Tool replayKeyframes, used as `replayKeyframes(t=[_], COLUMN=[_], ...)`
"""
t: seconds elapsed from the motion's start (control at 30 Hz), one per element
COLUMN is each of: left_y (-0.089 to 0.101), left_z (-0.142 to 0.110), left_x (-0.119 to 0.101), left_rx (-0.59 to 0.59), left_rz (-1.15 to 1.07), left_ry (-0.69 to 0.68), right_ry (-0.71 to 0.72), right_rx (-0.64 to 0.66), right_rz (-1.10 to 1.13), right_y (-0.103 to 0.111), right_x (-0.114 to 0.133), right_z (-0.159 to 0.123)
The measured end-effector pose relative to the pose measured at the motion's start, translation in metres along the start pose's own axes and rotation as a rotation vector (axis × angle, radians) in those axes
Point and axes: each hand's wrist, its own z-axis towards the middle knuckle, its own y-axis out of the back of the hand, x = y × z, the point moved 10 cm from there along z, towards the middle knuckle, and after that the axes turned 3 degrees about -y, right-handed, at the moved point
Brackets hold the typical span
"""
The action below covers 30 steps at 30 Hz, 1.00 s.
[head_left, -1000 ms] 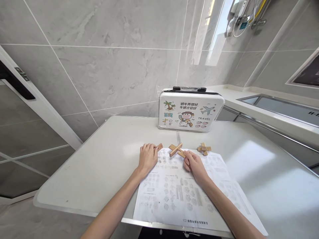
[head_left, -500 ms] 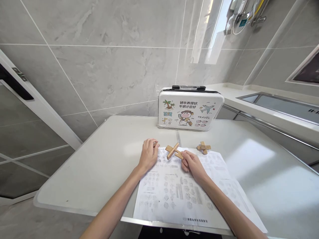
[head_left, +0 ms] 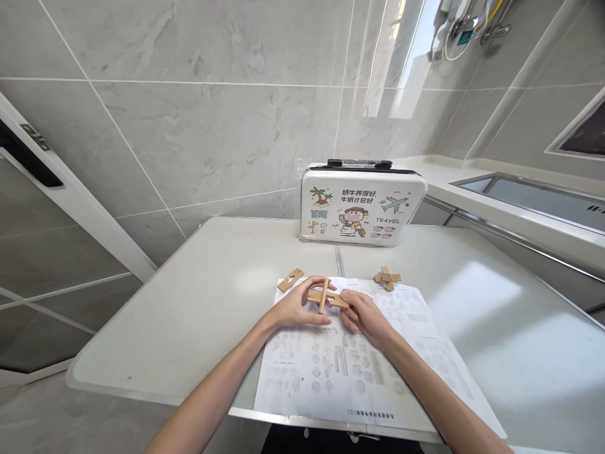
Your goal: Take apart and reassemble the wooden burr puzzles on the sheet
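My right hand (head_left: 362, 310) pinches the right end of a flat notched wooden puzzle piece (head_left: 338, 301), just above the printed sheet. A slim wooden stick (head_left: 324, 296) passes crosswise through its slot. Around the left end of these joined pieces curves my left hand (head_left: 305, 304), thumb and fingers apart; whether its fingertips touch them I cannot tell. Another notched wooden piece (head_left: 290, 280) lies at the sheet's upper left corner, behind my left hand. An assembled wooden cross puzzle (head_left: 387, 277) sits at the sheet's top edge, to the right.
Under both hands lies a large printed instruction sheet (head_left: 331, 384) on a white folding table (head_left: 189, 302). A white cartoon-printed case (head_left: 362, 208) stands upright at the back, against the tiled wall. To the right runs a counter with a sink (head_left: 534, 198).
My left hand has left the loose notched piece, now fully visible, and moved right to the joined pieces. My right hand has turned these, so the stick stands more upright in view.
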Motion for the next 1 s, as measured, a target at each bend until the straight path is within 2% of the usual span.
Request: replayKeyframes(t=[0.17,0.33,0.47,0.6,0.7,0.77,0.83,0.93,1.0], left_y=[0.001,0.011,0.016,0.031,0.048,0.060,0.062,0.047,0.041], left_z=[0.000,0.001,0.000,-0.001,-0.004,-0.009,-0.013,-0.011,-0.009], left_x=[0.000,-0.004,-0.011,-0.013,-0.012,-0.010,-0.010,-0.013,-0.010], left_rx=[-0.027,-0.107,-0.097,-0.129,-0.260,-0.399,-0.482,-0.418,-0.367], left_rz=[0.033,0.102,0.134,0.132,0.141,0.267,0.507,0.859,0.971], left_ry=[-0.014,-0.003,-0.025,-0.047,-0.061,-0.049,-0.041,-0.098,-0.115], right_ry=[0.008,0.009,0.015,0.037,0.091,0.123,0.180,0.308,0.353], right_rx=[-0.025,-0.071,-0.083,-0.134,-0.211,-0.273,-0.360,-0.483,-0.528], right_rz=[-0.011,-0.053,-0.059,0.018,0.029,-0.109,-0.353,-0.673,-0.785], right_y=[0.002,0.007,0.016,0.036,0.046,0.046,0.043,0.033,0.029], right_x=[0.001,0.002,0.005,0.014,0.020,0.022,0.026,0.038,0.041], right_z=[0.000,0.001,0.003,0.003,0.002,0.000,-0.004,-0.011,-0.014])
